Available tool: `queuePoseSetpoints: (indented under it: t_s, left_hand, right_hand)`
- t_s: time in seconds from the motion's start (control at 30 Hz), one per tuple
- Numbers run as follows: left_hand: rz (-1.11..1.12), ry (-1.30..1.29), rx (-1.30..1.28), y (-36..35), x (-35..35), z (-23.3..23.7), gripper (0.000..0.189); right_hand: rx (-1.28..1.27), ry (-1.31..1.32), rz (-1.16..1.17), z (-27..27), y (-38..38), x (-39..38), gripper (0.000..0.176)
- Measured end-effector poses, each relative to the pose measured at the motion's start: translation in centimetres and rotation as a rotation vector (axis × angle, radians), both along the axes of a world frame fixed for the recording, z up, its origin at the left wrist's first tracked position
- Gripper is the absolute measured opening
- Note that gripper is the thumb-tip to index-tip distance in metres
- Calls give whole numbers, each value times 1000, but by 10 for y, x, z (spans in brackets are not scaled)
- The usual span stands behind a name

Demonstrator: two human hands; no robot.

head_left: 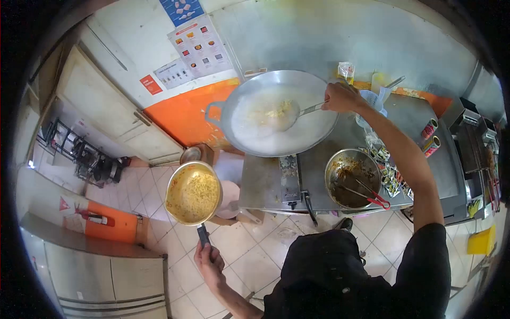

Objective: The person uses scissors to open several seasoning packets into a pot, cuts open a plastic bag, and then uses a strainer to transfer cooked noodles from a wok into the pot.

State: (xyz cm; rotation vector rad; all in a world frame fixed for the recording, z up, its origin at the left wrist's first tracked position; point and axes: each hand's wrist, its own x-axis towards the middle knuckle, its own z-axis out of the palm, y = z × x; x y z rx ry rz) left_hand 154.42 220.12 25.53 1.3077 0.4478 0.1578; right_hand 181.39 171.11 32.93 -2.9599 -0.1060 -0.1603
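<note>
My left hand (210,261) is wrapped around the black handle of a saucepan (171,204), held out over the floor left of the worktop. Pale noodles (200,192) lie inside the pan. With fingers closed, my right hand (341,98) grips the long metal handle of a skimmer (312,108) above a large wok (231,106). A small clump of noodles (279,109) rests in the skimmer's head, amid cloudy white liquid and steam in the wok.
A steel bowl (330,166) with brown residue stands on the worktop (260,186), red-handled tongs (378,201) leaning in it. Beside it lie several seasoning packets (392,183). Two small cans (431,146) stand farther right. A light-coloured container (229,199) sits low behind the saucepan.
</note>
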Motion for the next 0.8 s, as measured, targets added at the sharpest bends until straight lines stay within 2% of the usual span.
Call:
queuePoseSetpoints:
  t_s: [0.07,0.17,0.23,0.33,0.63,0.73,0.8]
  left_hand:
    - [-12,4,-9,0,1,-4,22]
    - [-27,14,-18,-4,2,-7,23]
    - [-36,21,-19,-4,4,-8,23]
    - [-71,8,-25,-4,8,-15,26]
    - [-83,28,3,-7,9,-16,26]
    - [-88,26,-44,-4,7,-18,26]
    - [-93,25,-42,0,7,-21,20]
  right_hand:
    - [-26,-8,10,10,-2,-8,36]
    - [-146,-99,13,24,4,-24,29]
    - [-354,-264,85,36,16,-38,17]
    - [-504,-378,192,42,23,-44,12]
    - [-742,-403,268,79,69,-77,4]
    - [-652,-421,376,80,82,-91,8]
    - [-708,-358,368,82,102,-109,8]
